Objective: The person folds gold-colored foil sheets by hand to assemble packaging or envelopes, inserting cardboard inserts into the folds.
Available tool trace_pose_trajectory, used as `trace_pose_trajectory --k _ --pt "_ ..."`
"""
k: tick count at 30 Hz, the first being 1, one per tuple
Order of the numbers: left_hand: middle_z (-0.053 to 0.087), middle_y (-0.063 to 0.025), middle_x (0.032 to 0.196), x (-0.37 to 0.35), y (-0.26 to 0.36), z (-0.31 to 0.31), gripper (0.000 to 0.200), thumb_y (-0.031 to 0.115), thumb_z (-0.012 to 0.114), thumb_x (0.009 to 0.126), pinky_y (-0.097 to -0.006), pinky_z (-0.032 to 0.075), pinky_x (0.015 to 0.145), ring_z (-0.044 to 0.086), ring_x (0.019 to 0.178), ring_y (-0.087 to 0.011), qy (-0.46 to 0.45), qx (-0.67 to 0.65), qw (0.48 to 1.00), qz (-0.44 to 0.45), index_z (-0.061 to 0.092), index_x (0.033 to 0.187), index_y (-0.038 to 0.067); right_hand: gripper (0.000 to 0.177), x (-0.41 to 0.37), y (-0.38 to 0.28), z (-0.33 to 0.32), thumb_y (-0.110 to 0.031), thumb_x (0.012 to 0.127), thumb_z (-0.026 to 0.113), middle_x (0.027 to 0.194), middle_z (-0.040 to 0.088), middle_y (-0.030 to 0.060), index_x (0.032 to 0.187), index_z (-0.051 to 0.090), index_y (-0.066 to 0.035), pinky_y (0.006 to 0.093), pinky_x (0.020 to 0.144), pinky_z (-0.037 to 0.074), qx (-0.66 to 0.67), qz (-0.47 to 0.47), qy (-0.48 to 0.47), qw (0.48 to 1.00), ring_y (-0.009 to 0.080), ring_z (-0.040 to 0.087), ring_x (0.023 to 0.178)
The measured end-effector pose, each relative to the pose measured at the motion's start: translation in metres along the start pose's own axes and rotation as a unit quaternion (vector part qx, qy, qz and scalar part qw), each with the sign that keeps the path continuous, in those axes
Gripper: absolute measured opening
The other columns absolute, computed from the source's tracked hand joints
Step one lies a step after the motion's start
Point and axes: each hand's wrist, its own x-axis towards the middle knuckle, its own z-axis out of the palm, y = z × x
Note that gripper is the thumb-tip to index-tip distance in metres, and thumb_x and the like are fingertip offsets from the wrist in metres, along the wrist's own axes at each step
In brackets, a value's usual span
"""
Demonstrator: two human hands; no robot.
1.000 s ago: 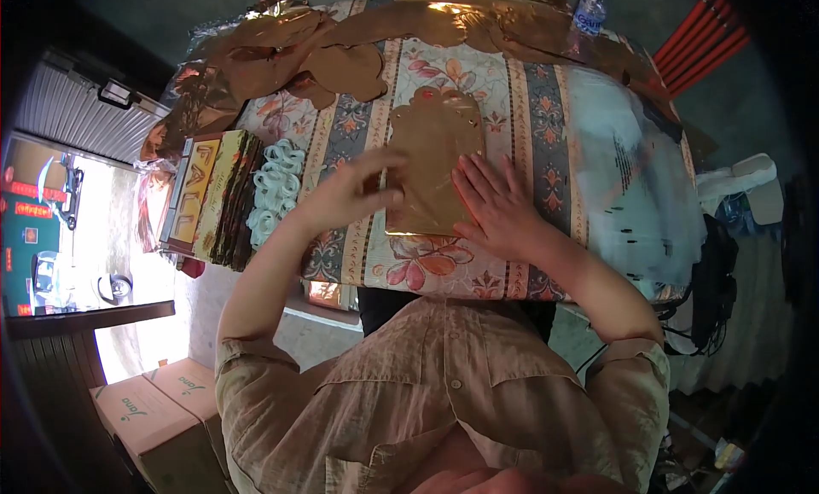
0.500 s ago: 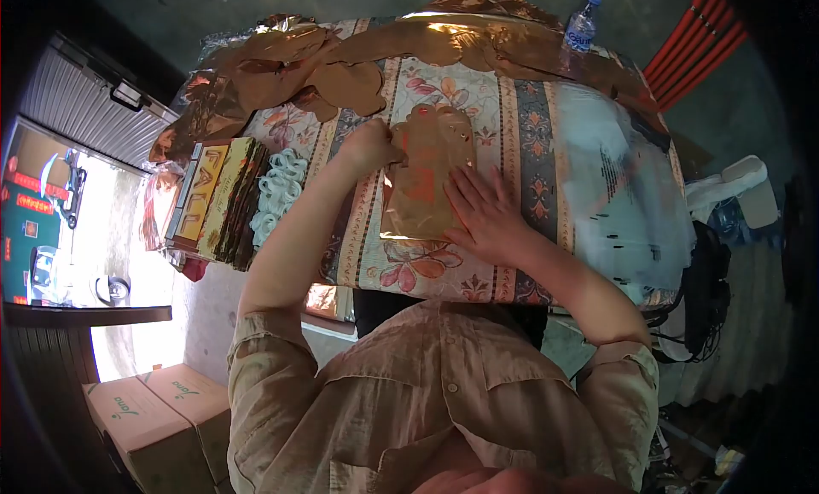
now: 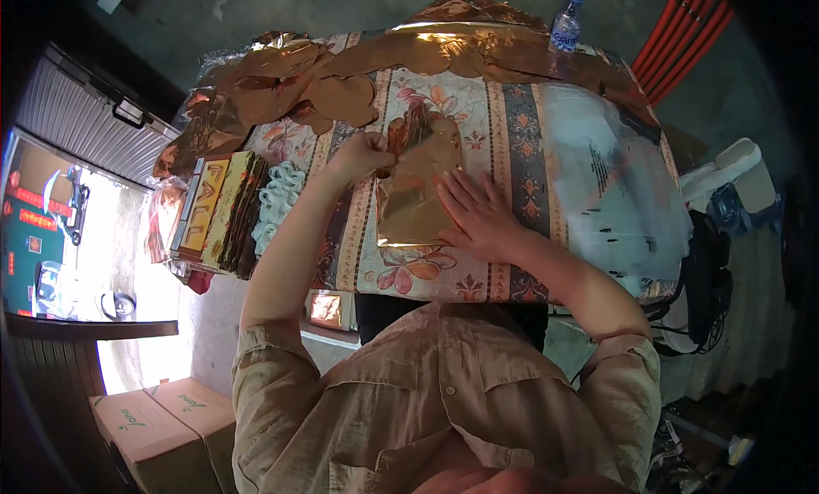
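Observation:
A shiny gold foil sheet (image 3: 422, 200) with a rounded, crinkled upper end lies flat on the patterned tablecloth (image 3: 426, 276) in front of me. At its upper left edge my left hand (image 3: 363, 159) is closed, pinching the foil between thumb and fingers. My right hand (image 3: 482, 212) rests flat on the sheet's right side, fingers stretched out and spread. The red print seen on the foil earlier does not show now. Left of my left arm stand a row of white looped pieces (image 3: 280, 202) and a stack of gold printed packets (image 3: 223, 206).
Gold-brown foil trimmings (image 3: 341, 97) run along the table's far side. A water bottle (image 3: 566, 25) stands at the far right. Clear plastic bags (image 3: 614, 187) cover the table's right side. Red poles (image 3: 687, 42) lean behind, and cardboard boxes (image 3: 162, 421) sit on the floor at left.
The foil's upper part has turned darker and more crinkled, and its red print has gone from sight. My left hand has shifted slightly down and left. The right hand stays flat on the foil.

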Motion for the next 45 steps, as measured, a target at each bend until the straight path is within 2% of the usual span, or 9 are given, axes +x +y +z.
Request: trace_pose_trajectory --k 3,6,10,15,18,21,29,39,45 --pt "0.054 -0.0011 0.065 -0.022 0.022 0.005 0.030 0.002 0.072 0.075 -0.0240 0.043 0.050 0.057 0.057 -0.0102 0.019 0.019 0.999 -0.022 0.044 0.066 0.008 0.070 0.002 0.014 0.009 -0.042 0.095 0.047 0.151 0.027 0.0167 0.147 0.023 -0.001 0.0497 0.115 0.006 0.023 -0.020 0.063 0.998 0.0304 0.023 0.142" --pt "0.052 0.0034 0.070 -0.020 -0.009 0.004 0.027 0.000 0.068 0.079 -0.0213 0.043 0.055 0.054 0.059 -0.0069 0.007 -0.074 0.997 0.027 0.043 0.073 0.009 0.062 0.015 0.043 0.013 -0.031 0.094 0.055 0.138 0.046 0.0155 0.142 0.032 0.001 0.0423 0.110 0.027 0.292 -0.037 0.085 0.952 0.0276 0.048 0.125" --pt "0.040 0.0063 0.063 -0.026 -0.019 0.006 0.035 -0.002 0.072 0.077 -0.0217 0.042 0.054 0.045 0.057 -0.0050 0.015 -0.095 0.993 0.075 0.041 0.068 0.010 0.050 0.034 0.046 -0.015 -0.022 0.091 0.062 0.117 0.058 0.0135 0.131 0.045 0.003 0.0232 0.072 0.049 0.486 0.129 0.252 0.827 0.0134 0.061 0.086" --pt "0.039 0.0070 0.063 -0.031 -0.028 0.007 0.034 -0.004 0.070 0.079 -0.0203 0.043 0.058 0.042 0.058 -0.0031 -0.006 -0.203 0.976 0.076 0.041 0.069 0.011 0.032 0.055 0.058 -0.041 -0.017 0.085 0.069 0.086 0.061 0.0038 0.111 0.059 -0.002 0.0196 0.045 0.038 0.674 0.205 -0.058 0.707 0.0059 0.053 0.057" --pt "0.043 0.0068 0.064 -0.032 -0.029 0.008 0.032 -0.003 0.071 0.080 -0.0192 0.042 0.055 0.044 0.057 -0.0035 -0.019 -0.214 0.974 0.075 0.043 0.072 0.011 0.018 0.064 0.058 -0.031 -0.016 0.084 0.070 0.076 0.061 -0.0003 0.095 0.063 -0.004 0.0181 0.043 0.036 0.708 0.186 -0.076 0.677 0.0046 0.051 0.053" --pt "0.060 0.0021 0.077 -0.041 -0.022 0.007 0.011 0.006 0.067 0.087 -0.0170 0.045 0.056 0.057 0.065 -0.0049 -0.013 -0.233 0.972 0.025 0.059 0.095 0.006 0.013 0.069 0.059 -0.026 -0.015 0.083 0.070 0.068 0.060 -0.0013 0.088 0.066 -0.004 0.0178 0.043 0.033 0.678 0.187 -0.074 0.707 0.0041 0.047 0.049" --pt "0.065 -0.0031 0.073 -0.044 -0.019 -0.013 0.008 0.013 0.067 0.088 -0.0156 0.036 0.044 0.053 0.055 -0.0036 -0.115 -0.198 0.971 -0.061 0.063 0.088 0.006 0.018 0.071 0.059 -0.026 -0.016 0.083 0.070 0.069 0.061 -0.0009 0.095 0.068 -0.002 0.0176 0.043 0.033 0.616 0.186 -0.059 0.763 0.0037 0.046 0.048" --pt "0.066 -0.0022 0.069 -0.048 -0.022 -0.001 0.005 0.009 0.066 0.088 -0.0164 0.041 0.043 0.054 0.050 -0.0020 -0.018 -0.020 1.000 0.008 0.064 0.088 0.004 0.011 0.071 0.066 -0.033 -0.014 0.082 0.068 0.067 0.060 0.0008 0.086 0.065 -0.004 0.0197 0.043 0.036 0.611 0.165 -0.064 0.771 0.0037 0.049 0.050" --pt "0.066 -0.0014 0.071 -0.058 -0.023 0.003 0.006 0.008 0.065 0.088 -0.0196 0.044 0.047 0.055 0.054 -0.0042 0.022 0.078 0.993 0.080 0.063 0.090 0.002 0.013 0.070 0.068 -0.010 -0.009 0.081 0.068 0.076 0.063 0.0015 0.090 0.065 0.000 0.0261 0.055 0.046 0.448 0.030 0.039 0.893 0.0099 0.057 0.062"
